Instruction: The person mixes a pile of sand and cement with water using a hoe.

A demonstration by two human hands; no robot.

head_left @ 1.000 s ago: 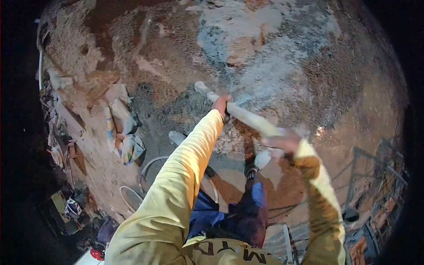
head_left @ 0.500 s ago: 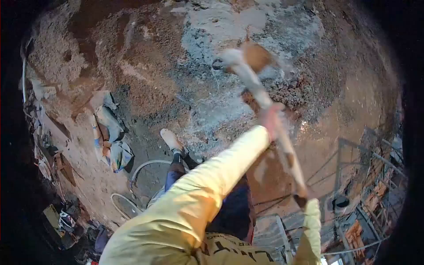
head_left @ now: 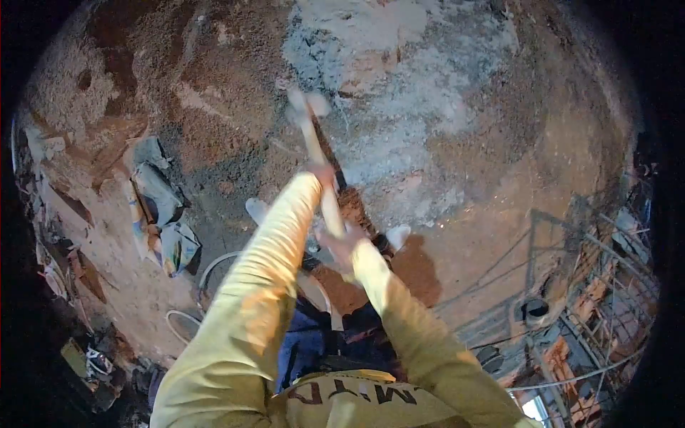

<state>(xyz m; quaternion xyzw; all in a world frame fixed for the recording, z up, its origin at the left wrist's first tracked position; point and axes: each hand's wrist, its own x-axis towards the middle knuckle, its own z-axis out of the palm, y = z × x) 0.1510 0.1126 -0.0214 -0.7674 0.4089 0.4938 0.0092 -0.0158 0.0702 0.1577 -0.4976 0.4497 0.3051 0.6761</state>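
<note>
My left hand is wrapped round the upper part of a long wooden handle. Lower down, near its end, my right hand grips the same handle. A pale, motion-blurred tool head tops the handle, over the border between brown soil and a grey-white powdery patch. Whether the head touches the ground I cannot tell. My shoes show on either side of the handle, below my hands' reach.
Crumpled sacks lie at the left, with a pale hose curving near my legs. A dark round container and a tangle of metal bars and scrap are at the lower right.
The tool head has swung left, from over the grey patch to its left border. Both hands have moved left, and my right hand is now much closer to my left along the handle.
</note>
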